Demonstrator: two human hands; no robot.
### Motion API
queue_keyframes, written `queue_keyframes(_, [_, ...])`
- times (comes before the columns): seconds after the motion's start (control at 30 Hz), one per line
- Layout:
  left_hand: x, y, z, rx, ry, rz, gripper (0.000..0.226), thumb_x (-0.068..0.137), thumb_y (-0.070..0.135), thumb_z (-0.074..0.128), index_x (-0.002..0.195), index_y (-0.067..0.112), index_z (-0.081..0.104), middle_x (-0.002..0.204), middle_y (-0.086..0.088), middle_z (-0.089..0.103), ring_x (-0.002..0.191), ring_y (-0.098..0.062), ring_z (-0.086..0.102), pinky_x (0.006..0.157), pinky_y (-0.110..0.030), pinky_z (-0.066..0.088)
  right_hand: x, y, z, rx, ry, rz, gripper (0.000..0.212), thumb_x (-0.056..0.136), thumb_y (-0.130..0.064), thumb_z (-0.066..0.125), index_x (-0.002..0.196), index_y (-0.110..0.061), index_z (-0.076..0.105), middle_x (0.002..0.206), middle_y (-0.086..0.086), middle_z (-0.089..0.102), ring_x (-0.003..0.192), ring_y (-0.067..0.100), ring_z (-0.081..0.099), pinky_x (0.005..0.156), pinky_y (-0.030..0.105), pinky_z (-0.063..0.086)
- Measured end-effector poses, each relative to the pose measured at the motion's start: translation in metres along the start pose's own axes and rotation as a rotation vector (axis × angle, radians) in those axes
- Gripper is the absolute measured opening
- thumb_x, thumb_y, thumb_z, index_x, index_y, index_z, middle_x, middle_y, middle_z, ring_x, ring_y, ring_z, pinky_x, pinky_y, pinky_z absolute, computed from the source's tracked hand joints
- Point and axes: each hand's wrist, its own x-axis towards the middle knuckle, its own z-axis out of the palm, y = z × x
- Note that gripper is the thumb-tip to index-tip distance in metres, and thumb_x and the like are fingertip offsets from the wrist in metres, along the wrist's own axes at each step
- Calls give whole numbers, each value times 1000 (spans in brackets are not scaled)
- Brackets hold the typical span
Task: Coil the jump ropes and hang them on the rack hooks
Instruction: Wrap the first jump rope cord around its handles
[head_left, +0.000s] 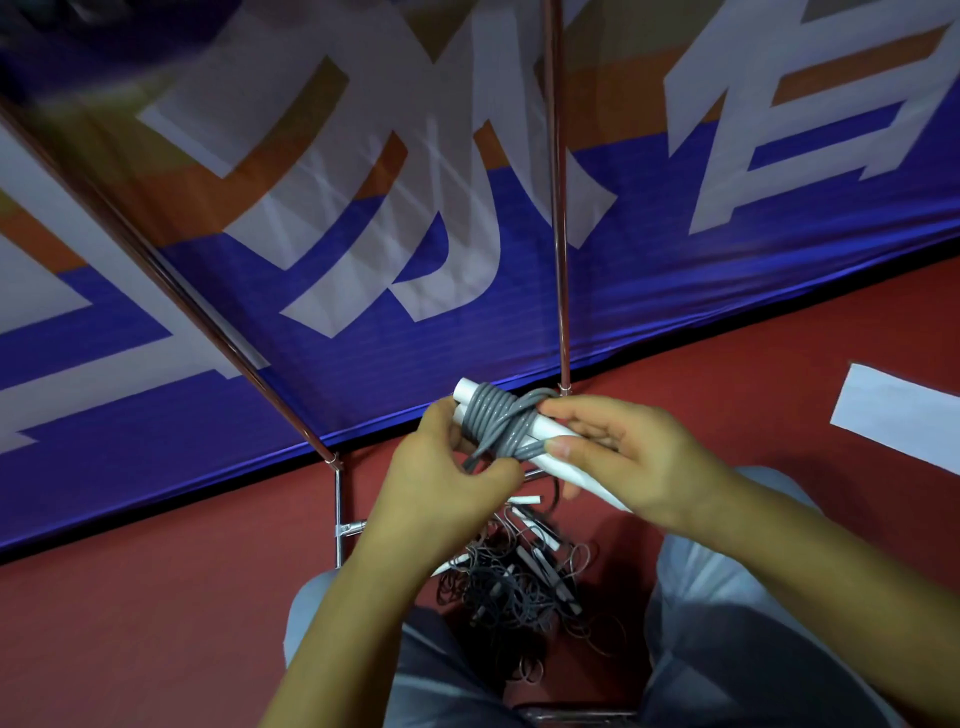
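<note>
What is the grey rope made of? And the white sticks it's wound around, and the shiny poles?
The grey rope looks like smooth plastic or rubbery cord: it shines and bends in tight loops. The white handles seem to be matte plastic, though that's hard to tell. The shiny poles look like polished metal, with bright streaks along them. The left hand and right hand hold the bundle.

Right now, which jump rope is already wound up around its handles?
The grey jump rope held between both hands, wrapped round its white handles. The other ropes lie in a loose dark tangle on the floor below.
</note>
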Motion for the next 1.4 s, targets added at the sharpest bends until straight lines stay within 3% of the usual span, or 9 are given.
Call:
queue_keyframes(0.13, [-3,0,-1,35,-1,9,28,77,11,69,101,20,57,72,17,61,59,14,53,53,-3,37,-2,-7,-1,-104,-76,-9,28,84,-33,55,109,-44,49,93,2,70,75,10,69,76,30,55])
queue_keyframes(0.4, [-4,-2,2,120,47,7,22,74,21,68,93,25,57,71,24,63,58,4,55,53,-9,39,-2,-8,-6,-164,-99,-16,27,83,-31,55,105,-31,40,74,15,65,64,26,61,61,37,47])
queue_keyframes(0.53, [-4,-2,9,214,105,-6,50,80,25,65,127,27,50,71,2,69,67,-12,63,67,-35,52,2,-7,-5,-233,-17,-7,42,84,-34,56,123,-29,42,78,7,70,70,15,65,69,32,50])
queue_keyframes(0.63, [-4,-4,15,317,181,-24,66,84,25,59,145,21,33,61,0,59,71,-23,61,69,-39,50,6,0,-4,-290,70,4,41,92,-18,60,131,-12,50,87,1,69,77,18,66,75,35,51])
queue_keyframes(0.77, [-8,-5,15,292,185,43,28,85,42,59,110,30,55,53,3,55,63,-19,60,64,-39,50,8,8,-6,-314,141,-1,38,90,-12,63,128,-13,56,100,6,70,78,20,69,72,29,53])
queue_keyframes(0.93, [-12,-6,6,206,189,238,33,91,57,44,64,42,55,48,11,47,46,-5,42,48,-18,34,9,7,-1,-362,244,-91,40,91,-19,62,129,-13,58,108,8,70,89,17,67,77,12,47])
queue_keyframes(1.07, [-9,8,-1,-280,21,-12,19,94,24,54,80,17,65,49,5,57,40,-3,46,43,-12,37,12,0,-2,-366,272,-193,46,85,-26,57,129,-12,58,114,7,68,100,8,61,85,1,37])
queue_keyframes(1.23, [-5,11,-8,-831,-352,-280,10,73,4,61,81,1,58,82,-18,72,65,-19,71,56,-26,58,10,-1,-4,-355,277,-250,42,87,-23,58,127,-13,58,106,6,69,96,9,60,82,8,42])
queue_keyframes(1.4, [9,8,-1,-996,-538,-420,8,72,5,64,79,7,64,89,-19,72,35,-5,41,34,-15,34,10,-2,-4,-324,282,-208,39,87,-26,57,124,-14,59,93,4,70,84,11,62,72,13,45])
